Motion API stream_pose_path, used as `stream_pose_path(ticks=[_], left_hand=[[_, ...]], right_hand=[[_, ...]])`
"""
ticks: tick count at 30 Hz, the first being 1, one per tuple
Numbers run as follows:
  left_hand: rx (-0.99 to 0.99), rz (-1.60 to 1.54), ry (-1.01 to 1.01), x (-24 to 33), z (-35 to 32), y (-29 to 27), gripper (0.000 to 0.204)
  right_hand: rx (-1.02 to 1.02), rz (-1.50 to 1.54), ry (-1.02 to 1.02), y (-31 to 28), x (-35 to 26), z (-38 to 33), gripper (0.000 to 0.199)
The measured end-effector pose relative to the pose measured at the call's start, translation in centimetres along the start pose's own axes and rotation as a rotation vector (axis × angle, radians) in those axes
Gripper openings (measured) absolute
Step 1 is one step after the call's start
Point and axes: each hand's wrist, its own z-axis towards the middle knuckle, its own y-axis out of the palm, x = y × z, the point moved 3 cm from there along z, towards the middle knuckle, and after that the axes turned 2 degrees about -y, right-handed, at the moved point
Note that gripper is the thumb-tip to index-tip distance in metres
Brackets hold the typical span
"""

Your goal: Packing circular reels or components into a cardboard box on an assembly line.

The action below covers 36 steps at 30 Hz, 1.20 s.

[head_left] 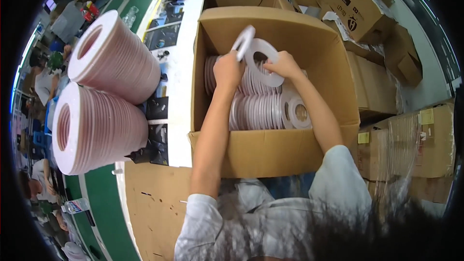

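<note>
Both my hands are inside an open cardboard box [261, 152], above rows of flat white rings [258, 111] standing on edge. My left hand [228, 71] is closed on a white ring [248, 35], tilted so that it shows nearly edge-on. In my right hand [284, 65] is another white ring [265, 47], its face turned toward me and my fingers at its centre hole. The two rings are side by side and seem to overlap; whether they touch, I cannot tell. Some rings lower in the box are hidden behind my hands and forearms.
Two tall stacks of pinkish-white rings [121, 63] [108, 123] stand left of the white table strip [181, 72]. Cardboard boxes [355, 7] are piled at the right, some wrapped in plastic. A green-topped bench [104, 203] carries a plastic bottle [76, 206]. Other people sit at far left.
</note>
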Motion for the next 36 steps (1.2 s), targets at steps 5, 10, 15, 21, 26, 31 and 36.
stream_pose_path(ticks=[5,10,15,21,26,31,36], left_hand=[[0.136,-1.243,-0.57,-5.5,0.5,1.1,0.04],[-0.217,-1.781,-0.488,-3.1,0.6,3.9,0.089],[-0.419,-1.83,-0.44,-2.1,0.3,3.8,0.09],[0.175,-0.648,-0.393,-4.7,0.8,1.4,0.074],[-0.409,-0.002,0.484,6.5,0.0,-4.0,0.072],[-0.571,0.276,0.45,7.8,0.6,-4.9,0.047],[-0.632,0.47,0.623,8.5,0.8,-7.0,0.032]], right_hand=[[0.329,1.051,0.056,-3.0,0.9,-0.6,0.037],[0.277,1.228,0.159,-1.4,0.2,-0.9,0.053],[0.205,1.38,0.118,1.7,-1.0,-0.4,0.05],[0.165,1.478,0.26,2.7,0.5,0.5,0.037],[0.229,1.31,0.218,1.0,0.9,-1.0,0.036],[0.193,1.432,0.256,2.1,0.6,-0.9,0.037],[0.122,1.537,0.218,2.4,-1.2,-1.1,0.046]])
